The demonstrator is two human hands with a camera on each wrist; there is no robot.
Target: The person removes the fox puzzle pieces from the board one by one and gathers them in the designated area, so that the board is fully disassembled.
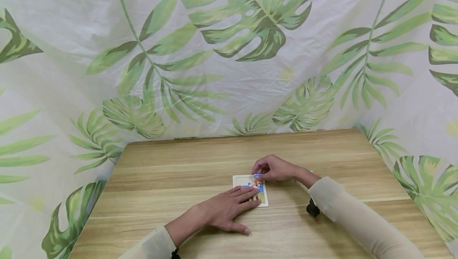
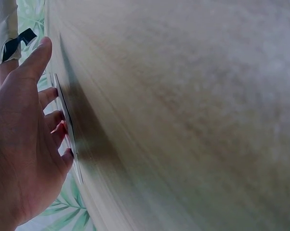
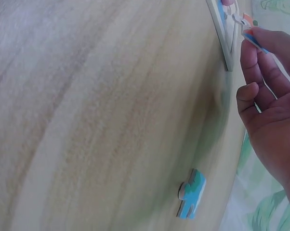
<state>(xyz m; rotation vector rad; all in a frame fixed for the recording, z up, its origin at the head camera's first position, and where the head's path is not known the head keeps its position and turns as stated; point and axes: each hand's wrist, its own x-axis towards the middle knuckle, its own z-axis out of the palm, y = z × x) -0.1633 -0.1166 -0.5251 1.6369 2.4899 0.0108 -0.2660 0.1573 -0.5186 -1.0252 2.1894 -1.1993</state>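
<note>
A small jigsaw puzzle board [image 1: 235,179] with a pale border and a colourful picture lies on the wooden table. My left hand [image 1: 229,209] rests on its lower left part, fingers spread and fairly straight, hiding some of the picture. At the board's upper right corner, my right hand [image 1: 277,168] pinches a puzzle piece [image 3: 255,42] with a blue edge between thumb and forefinger. In the right wrist view this piece is tilted and held above the board. The left wrist view shows the left fingertips on the board, seen edge-on.
Another puzzle piece [image 3: 192,195], blue and green, lies loose on the table [image 1: 161,195] near the right forearm, which mostly hides it in the head view. A leaf-patterned cloth [image 1: 250,84] hangs behind the table's far edge.
</note>
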